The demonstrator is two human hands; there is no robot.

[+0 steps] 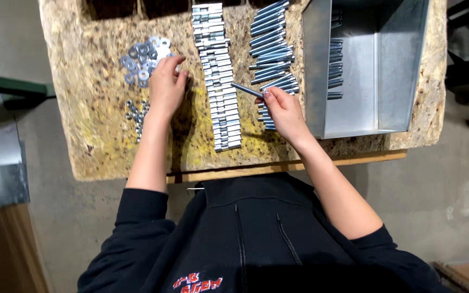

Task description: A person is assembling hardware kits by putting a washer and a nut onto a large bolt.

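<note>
The right hand (pixel 284 111) holds a grey metal rod (pixel 247 90) pinched at its near end between thumb and fingertips, so the grip is closed on it. The rod sticks out to the left of the fingers and a little away from the person, its long axis running roughly left to right with the free end tilted slightly upward in the view; it hangs just above the worktop (pixel 104 135), over the gap between two rows of parts. Directly left of it lies a long column of short metal sleeves (pixel 219 81), laid side by side. Behind and under the hand is a row of like rods (pixel 271 43), all lying crosswise. To the right stands an open sheet-metal bin (pixel 375 70) with more rods along its left wall.

The left hand (pixel 165 87) rests with curled fingers on the edge of a heap of flat washers (pixel 141 59); whether it pinches one I cannot tell. A small scatter of nuts (pixel 137 114) lies near its wrist.
</note>
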